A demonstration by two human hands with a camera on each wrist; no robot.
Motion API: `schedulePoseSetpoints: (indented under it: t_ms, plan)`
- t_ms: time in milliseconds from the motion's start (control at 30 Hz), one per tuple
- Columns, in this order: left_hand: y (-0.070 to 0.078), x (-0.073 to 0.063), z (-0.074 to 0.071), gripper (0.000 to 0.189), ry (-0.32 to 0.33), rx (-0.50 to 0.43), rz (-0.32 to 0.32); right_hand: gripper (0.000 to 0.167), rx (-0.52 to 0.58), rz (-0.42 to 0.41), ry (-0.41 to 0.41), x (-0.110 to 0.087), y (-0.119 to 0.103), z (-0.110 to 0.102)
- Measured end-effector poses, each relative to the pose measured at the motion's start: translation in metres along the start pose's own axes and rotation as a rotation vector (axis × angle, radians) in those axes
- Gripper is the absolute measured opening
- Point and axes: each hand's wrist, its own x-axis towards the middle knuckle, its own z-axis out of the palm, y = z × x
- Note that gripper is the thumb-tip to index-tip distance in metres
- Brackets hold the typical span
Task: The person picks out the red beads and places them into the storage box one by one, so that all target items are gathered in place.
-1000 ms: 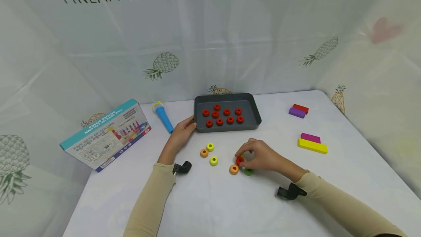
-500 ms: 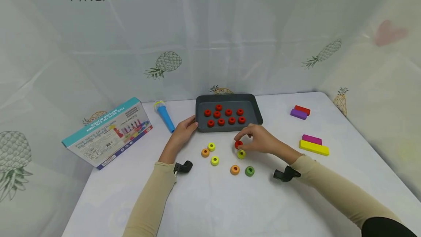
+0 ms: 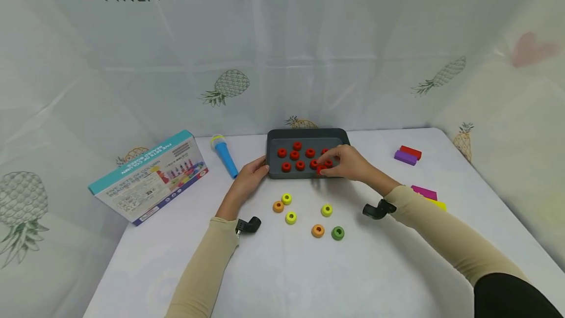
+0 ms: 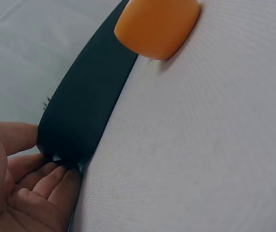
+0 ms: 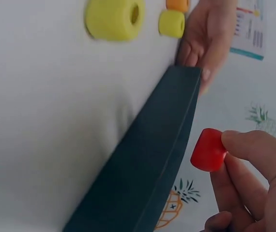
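Observation:
Over the front right part of a dark grey tray [image 3: 275, 174], my right hand [image 3: 348, 162] pinches a red bead [image 5: 208, 150] between thumb and fingers. In the right wrist view the bead is above the tray's rim. Several red beads [image 3: 286, 167] lie inside the tray, some partly covered by the right hand. With thumb on the rim and fingers at its outer side, my left hand [image 3: 248, 182] grips the tray's front left corner, as the left wrist view shows. An orange bead [image 4: 157, 29] stands on the table near the tray's side.
On the table in front of the tray are several yellow beads [image 3: 326, 210], another orange bead [image 3: 318, 230] and a green bead [image 3: 337, 233]. A toy microphone [image 3: 226, 158] and a printed box [image 3: 152, 180] lie left; purple [image 3: 405, 157] and red blocks [image 3: 411, 151] lie right.
My right hand has picked a red bead up from beside the green and yellow ones and carried it forward to the tray. The left hand stays at the tray's corner.

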Motion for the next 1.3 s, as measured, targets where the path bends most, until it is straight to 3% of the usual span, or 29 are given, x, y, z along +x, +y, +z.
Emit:
schedulePoseSetpoints:
  t_ms: [233, 433, 767, 1000, 1300]
  plan:
    - [0.0, -0.001, 0.001, 0.054, 0.007, -0.003, 0.014, 0.026, 0.003, 0.04, -0.002, 0.02, 0.007, -0.003]
    - [0.001, -0.002, 0.001, 0.054, 0.006, 0.002, 0.014, 0.026, 0.025, 0.123, 0.014, 0.038, 0.015, -0.007]
    - [-0.004, 0.001, 0.002, 0.054, -0.003, 0.002, 0.03, 0.034, -0.001, 0.211, 0.032, 0.064, 0.039, -0.006]
    - [-0.004, -0.002, 0.003, 0.055, -0.007, -0.008, 0.002, 0.034, -0.01, 0.259, 0.063, 0.075, 0.053, -0.004]
    - [-0.002, -0.001, 0.002, 0.055, 0.01, 0.002, 0.02, 0.035, 0.011, 0.308, 0.057, 0.085, 0.055, 0.003]
